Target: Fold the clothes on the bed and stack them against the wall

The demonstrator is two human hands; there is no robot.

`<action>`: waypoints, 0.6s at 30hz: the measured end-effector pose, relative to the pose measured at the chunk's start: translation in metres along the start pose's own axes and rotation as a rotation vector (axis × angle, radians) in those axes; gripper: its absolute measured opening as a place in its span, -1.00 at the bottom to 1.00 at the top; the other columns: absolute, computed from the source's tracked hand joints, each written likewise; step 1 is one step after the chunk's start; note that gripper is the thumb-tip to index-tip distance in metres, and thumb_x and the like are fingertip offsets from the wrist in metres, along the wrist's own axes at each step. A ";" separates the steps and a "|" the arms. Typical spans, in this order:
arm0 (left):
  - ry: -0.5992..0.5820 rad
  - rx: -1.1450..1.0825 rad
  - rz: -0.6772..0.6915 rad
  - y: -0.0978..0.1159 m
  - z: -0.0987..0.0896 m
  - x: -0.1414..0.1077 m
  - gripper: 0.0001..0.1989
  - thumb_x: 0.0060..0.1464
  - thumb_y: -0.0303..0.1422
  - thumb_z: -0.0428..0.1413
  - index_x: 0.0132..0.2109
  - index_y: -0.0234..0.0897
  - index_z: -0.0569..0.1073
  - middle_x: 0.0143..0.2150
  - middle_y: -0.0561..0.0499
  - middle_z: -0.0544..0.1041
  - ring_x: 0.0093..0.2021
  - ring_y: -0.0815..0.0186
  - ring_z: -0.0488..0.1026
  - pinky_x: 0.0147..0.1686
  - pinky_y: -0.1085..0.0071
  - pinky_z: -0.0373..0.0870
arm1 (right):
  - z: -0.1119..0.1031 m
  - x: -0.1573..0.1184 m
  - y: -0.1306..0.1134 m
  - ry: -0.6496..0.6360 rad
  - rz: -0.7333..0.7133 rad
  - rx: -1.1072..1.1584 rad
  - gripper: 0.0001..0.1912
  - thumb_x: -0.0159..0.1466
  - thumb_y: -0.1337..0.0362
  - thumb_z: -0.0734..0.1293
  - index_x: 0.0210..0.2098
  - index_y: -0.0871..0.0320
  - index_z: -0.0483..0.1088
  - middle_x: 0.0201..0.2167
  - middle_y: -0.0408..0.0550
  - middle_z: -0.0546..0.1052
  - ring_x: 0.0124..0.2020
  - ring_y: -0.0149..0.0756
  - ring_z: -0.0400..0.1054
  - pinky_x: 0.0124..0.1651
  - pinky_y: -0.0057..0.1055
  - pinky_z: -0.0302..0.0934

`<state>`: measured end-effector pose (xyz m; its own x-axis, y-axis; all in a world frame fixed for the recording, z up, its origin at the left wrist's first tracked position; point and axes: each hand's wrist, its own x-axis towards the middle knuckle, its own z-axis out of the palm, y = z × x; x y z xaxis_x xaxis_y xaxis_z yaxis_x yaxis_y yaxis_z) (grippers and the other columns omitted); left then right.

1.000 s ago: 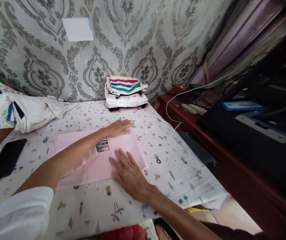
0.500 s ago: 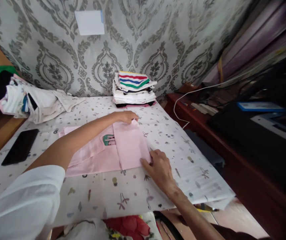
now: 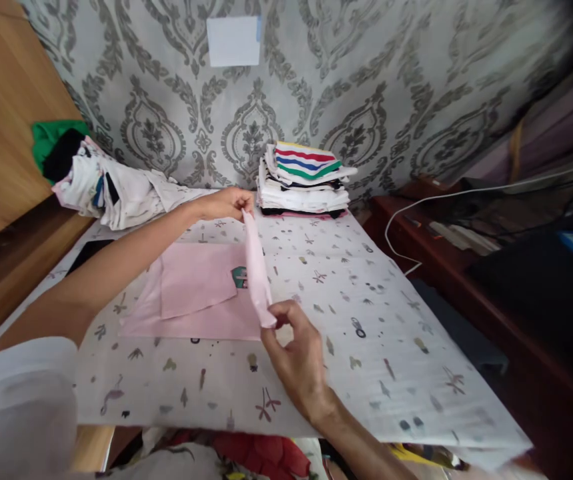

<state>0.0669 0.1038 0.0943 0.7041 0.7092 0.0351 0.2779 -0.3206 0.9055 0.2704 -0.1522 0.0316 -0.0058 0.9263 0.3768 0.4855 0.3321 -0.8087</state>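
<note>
A pink cloth [image 3: 201,293] lies folded on the patterned white sheet [image 3: 366,373], with a small green print near its right part. Its right end is lifted off the sheet as a narrow upright fold. My left hand [image 3: 231,203] pinches the far corner of that fold. At the near corner, my right hand [image 3: 296,353] grips the cloth between thumb and forefinger. The cloth's left part rests flat, a layer turned over on it.
Behind stands a stack of folded clothes [image 3: 303,183] against the wall. Loose clothes [image 3: 121,190] are heaped at the back left. A black phone [image 3: 89,253] is partly behind my left arm. A white cable [image 3: 441,197] crosses the red desk [image 3: 416,233] at right.
The right end of the pink cloth, flat before, is now raised and drawn leftward over the cloth by both hands. The camera view has turned left.
</note>
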 end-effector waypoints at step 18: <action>0.232 -0.105 -0.214 -0.078 -0.009 -0.083 -0.83 -0.26 -0.54 0.15 -0.43 -0.28 0.34 -0.44 0.13 0.43 -0.51 0.47 0.34 -0.54 0.58 0.28 | 0.076 0.000 -0.005 -0.279 -0.286 -0.082 -0.79 0.19 0.54 0.23 -0.34 0.13 0.40 -0.40 -0.11 0.47 -0.38 -0.32 0.35 -0.33 -0.44 0.17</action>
<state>-0.0191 0.0756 0.0246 0.4662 0.8814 -0.0759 0.3256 -0.0911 0.9411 0.2011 -0.1401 0.0013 -0.3819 0.8153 0.4352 0.4976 0.5782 -0.6465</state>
